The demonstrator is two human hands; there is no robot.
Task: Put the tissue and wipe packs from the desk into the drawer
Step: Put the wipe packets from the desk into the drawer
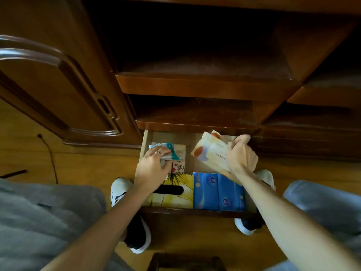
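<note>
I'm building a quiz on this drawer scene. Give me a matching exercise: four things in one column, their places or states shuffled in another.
Things:
1. yellow tissue box
2. blue tissue packs
3. orange-and-white wipe pack
4. teal-and-white pack

Places or states:
A. gripped by the right hand, tilted above the drawer
B. front right of the drawer
C. back left, under the left hand
D. front left of the drawer

Pairs: 1-D, 2-B, 3-A, 4-C

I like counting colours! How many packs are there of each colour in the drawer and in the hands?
Blue packs: 2
Yellow tissue box: 1
White-and-orange pack, in the right hand: 1
Teal-and-white pack, under the left hand: 1
Small cartoon pack: 1
Total: 6
</note>
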